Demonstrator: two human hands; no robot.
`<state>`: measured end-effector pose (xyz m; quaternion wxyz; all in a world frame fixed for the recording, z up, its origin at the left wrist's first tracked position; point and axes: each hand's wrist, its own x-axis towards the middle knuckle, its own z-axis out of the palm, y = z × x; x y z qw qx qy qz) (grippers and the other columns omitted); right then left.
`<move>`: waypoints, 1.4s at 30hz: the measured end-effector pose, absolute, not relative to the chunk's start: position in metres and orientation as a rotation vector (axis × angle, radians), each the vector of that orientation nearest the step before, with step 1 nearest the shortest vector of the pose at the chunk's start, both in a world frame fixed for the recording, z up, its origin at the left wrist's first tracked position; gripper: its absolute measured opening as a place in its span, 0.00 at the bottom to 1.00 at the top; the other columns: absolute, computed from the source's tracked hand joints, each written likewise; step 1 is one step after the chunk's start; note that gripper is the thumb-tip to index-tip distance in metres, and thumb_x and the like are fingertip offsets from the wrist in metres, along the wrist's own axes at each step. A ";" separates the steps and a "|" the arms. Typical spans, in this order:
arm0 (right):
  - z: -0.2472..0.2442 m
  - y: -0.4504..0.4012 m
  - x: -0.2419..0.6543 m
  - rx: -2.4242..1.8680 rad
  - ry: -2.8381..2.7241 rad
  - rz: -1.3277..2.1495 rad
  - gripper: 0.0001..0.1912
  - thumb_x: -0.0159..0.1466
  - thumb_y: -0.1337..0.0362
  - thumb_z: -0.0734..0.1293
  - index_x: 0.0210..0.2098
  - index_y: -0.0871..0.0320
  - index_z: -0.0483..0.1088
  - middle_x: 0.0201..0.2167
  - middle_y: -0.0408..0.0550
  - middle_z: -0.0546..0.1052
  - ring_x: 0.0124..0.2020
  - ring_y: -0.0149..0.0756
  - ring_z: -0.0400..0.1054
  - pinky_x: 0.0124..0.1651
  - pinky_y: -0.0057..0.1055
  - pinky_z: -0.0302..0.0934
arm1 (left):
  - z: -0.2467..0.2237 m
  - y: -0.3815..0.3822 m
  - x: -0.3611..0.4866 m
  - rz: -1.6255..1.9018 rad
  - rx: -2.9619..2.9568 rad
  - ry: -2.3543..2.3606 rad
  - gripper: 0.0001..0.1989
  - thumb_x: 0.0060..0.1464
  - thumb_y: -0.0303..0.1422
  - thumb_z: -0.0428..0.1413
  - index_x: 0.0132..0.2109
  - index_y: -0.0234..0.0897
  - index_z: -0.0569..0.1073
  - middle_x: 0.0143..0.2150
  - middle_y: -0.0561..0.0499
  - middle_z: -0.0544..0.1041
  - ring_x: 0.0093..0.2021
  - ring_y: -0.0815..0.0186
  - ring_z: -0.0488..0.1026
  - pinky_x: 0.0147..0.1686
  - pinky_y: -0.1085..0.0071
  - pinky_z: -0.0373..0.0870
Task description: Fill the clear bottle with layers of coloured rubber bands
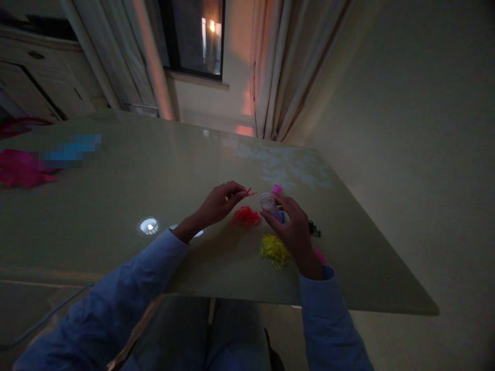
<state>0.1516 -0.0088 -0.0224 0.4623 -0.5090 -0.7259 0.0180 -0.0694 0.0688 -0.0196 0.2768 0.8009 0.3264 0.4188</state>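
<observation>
My left hand pinches a few thin red rubber bands between thumb and fingertips, just left of a small clear jar. The jar is held tilted in my right hand, its open mouth facing up and toward the left hand. Below the jar lie a loose heap of red rubber bands and a heap of yellow rubber bands. A pink cap sits behind the right hand. Partly hidden by that hand are black bands and something blue. Something pink shows beside the right wrist.
The glossy table ends at a right edge near the wall. At the far left lie a crumpled pink item and a blurred blue item. Beyond the table are curtains, a window and a cabinet.
</observation>
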 end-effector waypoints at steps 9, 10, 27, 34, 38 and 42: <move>-0.026 -0.006 0.155 -1.292 -1.842 -0.057 0.20 0.63 0.59 0.73 0.55 0.48 0.75 0.49 0.53 0.80 0.52 0.49 0.74 0.56 0.49 0.70 | -0.004 0.054 -0.065 1.201 2.897 0.850 0.14 0.72 0.34 0.47 0.43 0.34 0.75 0.39 0.45 0.76 0.40 0.63 0.71 0.43 0.66 0.69; -0.027 -0.006 0.156 -1.299 -1.848 -0.065 0.21 0.63 0.59 0.73 0.55 0.48 0.75 0.49 0.53 0.80 0.52 0.50 0.74 0.55 0.49 0.70 | -0.003 0.053 -0.066 1.184 2.947 0.843 0.14 0.72 0.34 0.47 0.44 0.34 0.75 0.39 0.45 0.76 0.40 0.62 0.71 0.43 0.66 0.69; -0.028 -0.005 0.154 -1.282 -1.928 -0.073 0.21 0.63 0.60 0.73 0.56 0.48 0.75 0.46 0.52 0.80 0.51 0.48 0.74 0.56 0.47 0.69 | 0.001 0.046 -0.062 0.936 3.176 0.705 0.11 0.70 0.29 0.48 0.42 0.33 0.75 0.38 0.45 0.76 0.37 0.62 0.70 0.39 0.67 0.68; -0.027 -0.006 0.152 -1.265 -1.918 -0.077 0.21 0.63 0.61 0.74 0.55 0.52 0.76 0.47 0.53 0.80 0.51 0.46 0.74 0.54 0.43 0.71 | 0.001 0.049 -0.062 1.079 2.954 0.665 0.12 0.70 0.30 0.50 0.41 0.32 0.77 0.37 0.44 0.77 0.36 0.65 0.71 0.36 0.70 0.69; -0.026 -0.006 0.152 -1.233 -1.906 -0.065 0.21 0.63 0.61 0.74 0.55 0.52 0.76 0.47 0.53 0.80 0.51 0.46 0.74 0.56 0.43 0.70 | 0.001 0.049 -0.062 1.198 2.853 0.634 0.11 0.69 0.30 0.52 0.42 0.33 0.79 0.37 0.45 0.78 0.36 0.66 0.73 0.36 0.72 0.71; -0.026 -0.006 0.152 -1.229 -1.908 -0.053 0.21 0.63 0.60 0.73 0.56 0.52 0.76 0.47 0.53 0.80 0.51 0.46 0.74 0.57 0.45 0.70 | -0.001 0.050 -0.061 1.290 2.767 0.616 0.10 0.68 0.30 0.53 0.44 0.33 0.80 0.37 0.46 0.79 0.37 0.66 0.75 0.36 0.72 0.73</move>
